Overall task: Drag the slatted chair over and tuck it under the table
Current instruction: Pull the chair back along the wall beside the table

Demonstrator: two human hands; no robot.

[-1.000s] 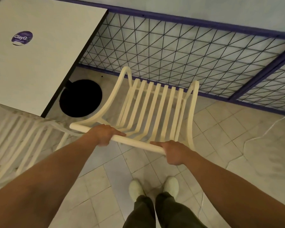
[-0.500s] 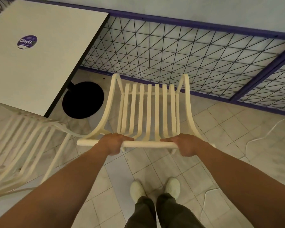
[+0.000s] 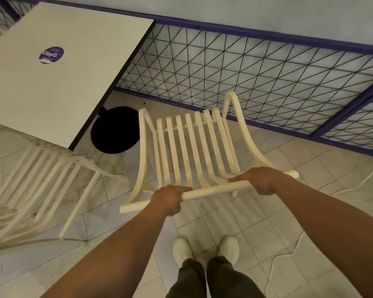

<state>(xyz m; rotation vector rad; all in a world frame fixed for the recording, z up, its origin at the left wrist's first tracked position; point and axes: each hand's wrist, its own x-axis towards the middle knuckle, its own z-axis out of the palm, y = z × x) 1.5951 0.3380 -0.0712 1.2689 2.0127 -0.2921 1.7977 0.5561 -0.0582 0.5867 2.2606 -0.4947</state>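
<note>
A cream slatted chair (image 3: 190,147) stands on the tiled floor in front of me, its seat pointing away toward the wire fence. My left hand (image 3: 167,200) grips the left part of its round top rail. My right hand (image 3: 261,179) grips the rail further right. The white table (image 3: 58,67) with a purple sticker is at the upper left, with its black round base (image 3: 114,130) just left of the chair's front leg. The chair sits beside the table's right edge, not beneath the top.
A second cream slatted chair (image 3: 37,190) stands at the left, tucked against the table's near edge. A purple-framed wire fence (image 3: 246,78) runs behind. A white cable (image 3: 353,186) lies on the tiles at right. My feet (image 3: 205,248) are below.
The chair has turned clockwise: its top rail went from sloping down to the right to sloping up to the right. The seat front has swung left toward the table base.
</note>
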